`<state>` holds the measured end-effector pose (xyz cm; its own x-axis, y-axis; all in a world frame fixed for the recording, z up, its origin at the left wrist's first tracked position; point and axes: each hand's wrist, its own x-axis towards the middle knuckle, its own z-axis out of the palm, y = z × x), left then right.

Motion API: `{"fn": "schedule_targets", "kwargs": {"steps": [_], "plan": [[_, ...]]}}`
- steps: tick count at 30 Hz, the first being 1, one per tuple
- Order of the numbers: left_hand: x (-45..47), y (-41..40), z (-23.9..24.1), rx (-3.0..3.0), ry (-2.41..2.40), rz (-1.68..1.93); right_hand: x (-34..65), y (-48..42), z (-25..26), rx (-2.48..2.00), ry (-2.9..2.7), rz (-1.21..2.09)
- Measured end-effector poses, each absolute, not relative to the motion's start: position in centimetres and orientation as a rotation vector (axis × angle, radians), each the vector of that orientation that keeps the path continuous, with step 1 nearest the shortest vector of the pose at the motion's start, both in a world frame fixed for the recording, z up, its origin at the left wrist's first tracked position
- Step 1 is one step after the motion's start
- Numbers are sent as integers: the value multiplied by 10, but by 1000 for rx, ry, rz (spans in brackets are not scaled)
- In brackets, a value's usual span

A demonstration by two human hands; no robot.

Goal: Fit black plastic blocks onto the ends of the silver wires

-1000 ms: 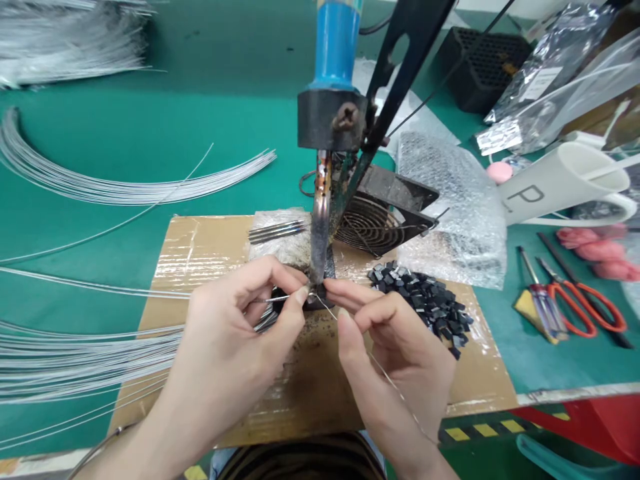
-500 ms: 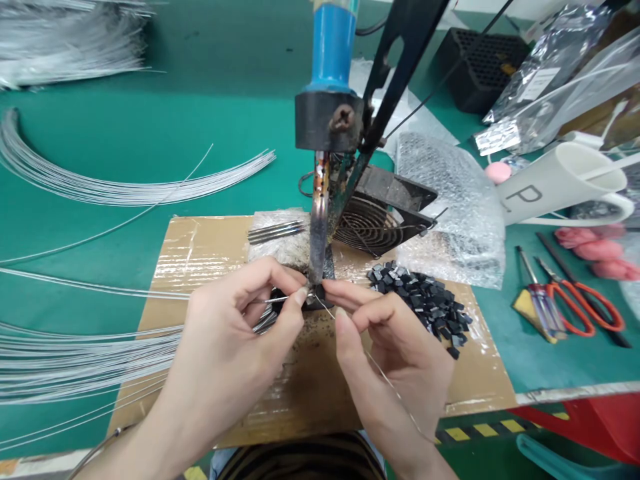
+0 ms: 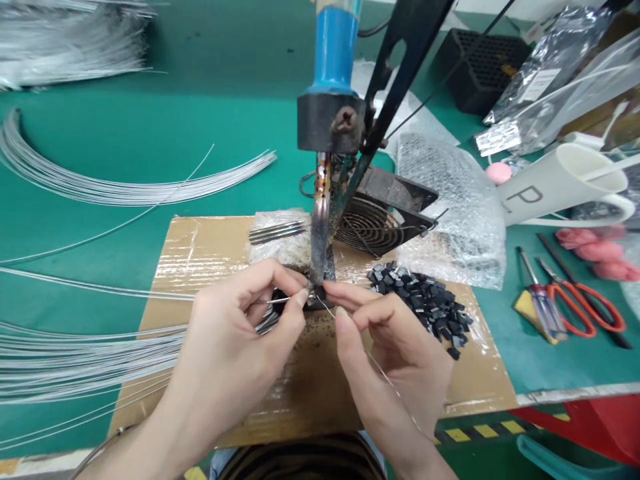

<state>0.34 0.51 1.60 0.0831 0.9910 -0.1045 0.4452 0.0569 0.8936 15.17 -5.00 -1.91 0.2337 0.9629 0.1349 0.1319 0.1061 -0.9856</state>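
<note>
A soldering iron with a blue handle [image 3: 335,50] hangs upright in a black stand arm, and its tip [image 3: 318,247] points down between my hands. With thumb and fingers pinched, my left hand [image 3: 247,333] holds a thin wire [image 3: 278,301] just left of the tip. Pinched in my right hand [image 3: 395,353] is solder wire [image 3: 383,373], whose end reaches to the tip and whose tail runs down over the palm. What sits right under the tip is small and partly hidden by my fingers.
Brown cardboard [image 3: 195,247] lies under the work. A heap of small black pieces [image 3: 425,303] is on its right, with a black fan [image 3: 375,220] behind. Bundles of grey wires [image 3: 150,190] spread leftward. Scissors [image 3: 575,307], a screwdriver [image 3: 543,300] and a white mug [image 3: 540,183] stand right.
Hardly anything differs. The whole view has shifted very slightly, and both hands keep their pinch beside the iron's tip.
</note>
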Motion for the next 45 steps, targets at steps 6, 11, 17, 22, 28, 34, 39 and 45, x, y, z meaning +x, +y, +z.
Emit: {"fn": "schedule_targets", "kwargs": {"steps": [6, 11, 17, 22, 28, 34, 39, 45], "plan": [[2, 3, 17, 1509, 1460, 829, 152, -50, -18, -1304, -1165, 889], [3, 4, 16, 1520, 1462, 825, 151, -50, -17, -1299, -1159, 882], [3, 3, 18, 1513, 1460, 822, 151, -50, -18, -1298, -1185, 852], [3, 2, 18, 1501, 1467, 821, 151, -49, -18, -1296, -1190, 835], [2, 3, 17, 1502, 1461, 825, 151, -50, -17, -1301, -1211, 842], [2, 4, 16, 1512, 1493, 778, 151, -50, -19, -1324, -1237, 803], [3, 3, 19, 1538, 1488, 794, 151, -50, -19, -1322, -1260, 772], [4, 2, 20, 1523, 1494, 807, 150, -50, -19, -1312, -1268, 744]]}}
